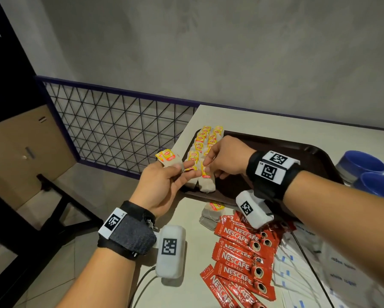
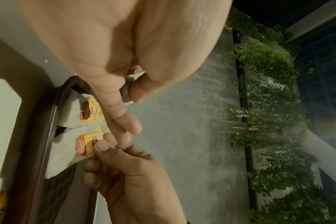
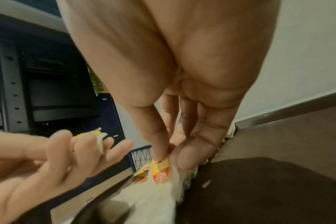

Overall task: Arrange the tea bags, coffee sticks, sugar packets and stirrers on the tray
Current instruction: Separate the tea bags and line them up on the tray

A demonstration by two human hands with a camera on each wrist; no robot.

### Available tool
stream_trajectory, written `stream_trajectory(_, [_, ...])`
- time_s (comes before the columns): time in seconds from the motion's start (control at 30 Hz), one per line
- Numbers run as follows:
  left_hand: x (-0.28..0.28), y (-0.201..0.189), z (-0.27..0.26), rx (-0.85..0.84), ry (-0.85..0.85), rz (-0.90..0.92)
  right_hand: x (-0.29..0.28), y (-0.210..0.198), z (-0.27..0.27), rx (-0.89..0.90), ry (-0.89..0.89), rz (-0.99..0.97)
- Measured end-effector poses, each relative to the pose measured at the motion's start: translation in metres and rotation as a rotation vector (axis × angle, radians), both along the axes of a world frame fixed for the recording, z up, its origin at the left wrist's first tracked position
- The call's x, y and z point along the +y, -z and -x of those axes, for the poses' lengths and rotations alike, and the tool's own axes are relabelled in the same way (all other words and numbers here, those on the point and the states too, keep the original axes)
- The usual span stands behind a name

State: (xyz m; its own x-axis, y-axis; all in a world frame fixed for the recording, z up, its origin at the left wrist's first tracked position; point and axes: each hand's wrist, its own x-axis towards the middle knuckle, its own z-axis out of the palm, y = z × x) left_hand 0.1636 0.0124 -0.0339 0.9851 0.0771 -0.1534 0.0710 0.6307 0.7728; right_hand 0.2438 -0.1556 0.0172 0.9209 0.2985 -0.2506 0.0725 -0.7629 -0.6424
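Note:
My left hand (image 1: 177, 172) is raised off the table's left edge and holds a few yellow-tagged tea bags (image 1: 167, 157) between thumb and fingers. My right hand (image 1: 207, 167) pinches the yellow tag of one tea bag (image 1: 206, 182) lying at the near-left corner of the dark brown tray (image 1: 275, 145). In the right wrist view the thumb presses that tag (image 3: 161, 166) against the fingers. Rows of tea bags (image 1: 205, 138) fill the tray's left end. Red coffee sticks (image 1: 237, 252) and white sugar packets (image 1: 293, 270) lie on the table near me.
Two loose tea bags (image 1: 211, 213) sit on the table just before the tray. Two blue cups (image 1: 364, 165) stand at the right edge. A clear bag of white sugar (image 1: 342, 278) lies at the near right. A wire mesh fence (image 1: 120, 127) runs left of the table.

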Motion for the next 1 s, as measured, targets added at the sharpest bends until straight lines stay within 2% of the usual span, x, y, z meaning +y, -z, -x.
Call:
stream_trajectory(0.23, [0.002,0.002,-0.001,-0.043,0.026,-0.027,-0.002,0.004,-0.006,0.042,0.046,-0.055])
stream_trajectory(0.33, [0.002,0.005,-0.002,-0.068,0.06,-0.074,-0.006,0.002,-0.006,-0.043,0.067,-0.063])
stream_trajectory(0.4, [0.002,0.006,-0.002,-0.086,0.112,-0.1,-0.008,-0.005,-0.001,-0.113,0.079,-0.148])
stream_trajectory(0.5, [0.001,0.008,0.001,-0.12,0.221,-0.186,-0.009,-0.016,0.01,-0.108,0.023,-0.344])
stream_trajectory(0.67, [0.0,0.007,0.005,-0.124,0.331,-0.281,-0.01,-0.021,0.023,-0.155,-0.074,-0.334])
stream_trajectory(0.83, [0.001,0.008,0.004,-0.113,0.308,-0.302,-0.017,-0.021,0.025,-0.189,-0.095,-0.3])
stream_trajectory(1.0, [0.002,0.009,0.002,-0.092,0.207,-0.28,-0.021,-0.023,0.023,-0.216,-0.097,-0.352])
